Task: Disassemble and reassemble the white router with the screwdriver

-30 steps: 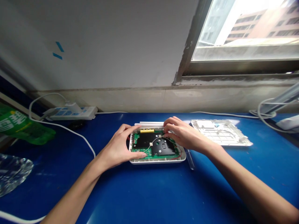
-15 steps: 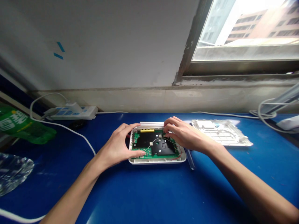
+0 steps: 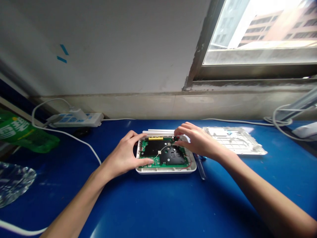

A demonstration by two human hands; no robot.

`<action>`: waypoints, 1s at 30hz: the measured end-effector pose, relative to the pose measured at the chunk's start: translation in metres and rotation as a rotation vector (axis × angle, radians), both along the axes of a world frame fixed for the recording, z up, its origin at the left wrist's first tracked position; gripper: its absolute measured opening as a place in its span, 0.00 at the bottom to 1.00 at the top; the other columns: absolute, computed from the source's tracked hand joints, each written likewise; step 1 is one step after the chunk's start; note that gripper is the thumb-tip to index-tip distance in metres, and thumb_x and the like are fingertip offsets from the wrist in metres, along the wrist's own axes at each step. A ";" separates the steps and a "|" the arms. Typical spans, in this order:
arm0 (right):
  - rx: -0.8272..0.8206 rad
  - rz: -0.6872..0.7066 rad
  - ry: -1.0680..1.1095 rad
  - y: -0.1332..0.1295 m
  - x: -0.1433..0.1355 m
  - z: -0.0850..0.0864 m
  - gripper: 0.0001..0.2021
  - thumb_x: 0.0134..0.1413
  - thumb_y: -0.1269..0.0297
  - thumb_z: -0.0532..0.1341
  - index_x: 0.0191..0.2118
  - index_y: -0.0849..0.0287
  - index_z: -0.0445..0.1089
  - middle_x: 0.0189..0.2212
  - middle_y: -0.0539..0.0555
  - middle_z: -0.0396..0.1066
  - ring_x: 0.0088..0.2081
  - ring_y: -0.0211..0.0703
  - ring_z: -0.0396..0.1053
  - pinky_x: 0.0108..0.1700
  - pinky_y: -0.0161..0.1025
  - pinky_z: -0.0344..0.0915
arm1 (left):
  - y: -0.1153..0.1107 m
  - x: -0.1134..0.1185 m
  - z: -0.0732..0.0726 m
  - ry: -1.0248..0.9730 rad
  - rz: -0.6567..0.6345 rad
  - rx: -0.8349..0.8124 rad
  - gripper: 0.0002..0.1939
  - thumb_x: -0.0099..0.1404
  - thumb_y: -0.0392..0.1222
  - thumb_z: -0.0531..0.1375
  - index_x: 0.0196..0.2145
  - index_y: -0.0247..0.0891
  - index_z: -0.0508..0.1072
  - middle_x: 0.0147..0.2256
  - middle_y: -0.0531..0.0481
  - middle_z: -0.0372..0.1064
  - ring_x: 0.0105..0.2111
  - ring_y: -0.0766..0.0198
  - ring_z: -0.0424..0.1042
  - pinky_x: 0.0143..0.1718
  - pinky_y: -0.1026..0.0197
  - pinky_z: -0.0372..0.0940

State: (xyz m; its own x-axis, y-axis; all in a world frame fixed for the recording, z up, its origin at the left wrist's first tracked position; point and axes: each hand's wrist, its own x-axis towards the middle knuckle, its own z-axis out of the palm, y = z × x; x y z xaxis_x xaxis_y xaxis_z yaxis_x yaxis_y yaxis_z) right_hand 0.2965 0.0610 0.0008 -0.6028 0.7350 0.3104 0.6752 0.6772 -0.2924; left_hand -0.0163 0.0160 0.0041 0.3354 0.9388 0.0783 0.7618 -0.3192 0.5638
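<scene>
An open white device housing [image 3: 166, 171] lies on the blue table, holding a green circuit board [image 3: 156, 164] partly covered by a black plate [image 3: 154, 148]. My left hand [image 3: 125, 153] grips the housing's left side, fingers at the far edge and thumb over the board's near left part. At the far right corner of the board, my right hand [image 3: 194, 138] has bent fingers and a lowered thumb; what sits between the tips is mostly hidden. A thin pale cable [image 3: 159, 152] crosses the plate, and a red wire [image 3: 190, 162] curves along the right side.
The white back cover [image 3: 244, 142] lies at the right, inside up. A clear rod-like tool [image 3: 201, 168] rests beside the housing. Leftward are a power strip [image 3: 95, 119], a white cable [image 3: 85, 142], a green bottle [image 3: 27, 134] and a clear plastic bottle [image 3: 17, 185].
My right hand has moved slightly to the right, its thumb now reaching further over the board. The housing has shifted slightly left. My left hand keeps its grip.
</scene>
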 end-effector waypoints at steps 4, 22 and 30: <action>-0.023 0.007 0.024 0.000 -0.002 -0.001 0.09 0.62 0.68 0.69 0.44 0.53 0.70 0.41 0.53 0.74 0.46 0.50 0.71 0.45 0.43 0.68 | -0.001 0.001 -0.001 0.000 -0.006 0.008 0.43 0.57 0.62 0.73 0.65 0.43 0.70 0.51 0.45 0.67 0.48 0.52 0.75 0.51 0.52 0.74; -0.113 -0.066 0.093 -0.022 0.008 0.012 0.07 0.69 0.56 0.64 0.45 0.52 0.74 0.45 0.54 0.75 0.44 0.47 0.74 0.46 0.43 0.69 | 0.000 0.000 -0.002 -0.024 -0.057 -0.036 0.42 0.57 0.57 0.74 0.65 0.45 0.68 0.52 0.47 0.63 0.49 0.53 0.74 0.54 0.54 0.73; -0.155 -0.019 0.115 -0.049 0.027 0.012 0.10 0.70 0.54 0.63 0.47 0.52 0.74 0.48 0.57 0.73 0.47 0.50 0.73 0.49 0.47 0.71 | 0.002 -0.005 -0.002 -0.024 -0.075 -0.058 0.44 0.57 0.63 0.73 0.66 0.46 0.67 0.56 0.45 0.63 0.54 0.50 0.74 0.57 0.52 0.72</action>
State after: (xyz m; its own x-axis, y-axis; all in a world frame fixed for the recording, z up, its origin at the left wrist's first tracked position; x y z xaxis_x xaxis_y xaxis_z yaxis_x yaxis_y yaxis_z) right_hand 0.3239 0.0119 0.0128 -0.5552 0.7904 0.2589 0.6436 0.6054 -0.4683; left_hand -0.0214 0.0184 0.0017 0.4040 0.9141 0.0337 0.7227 -0.3415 0.6009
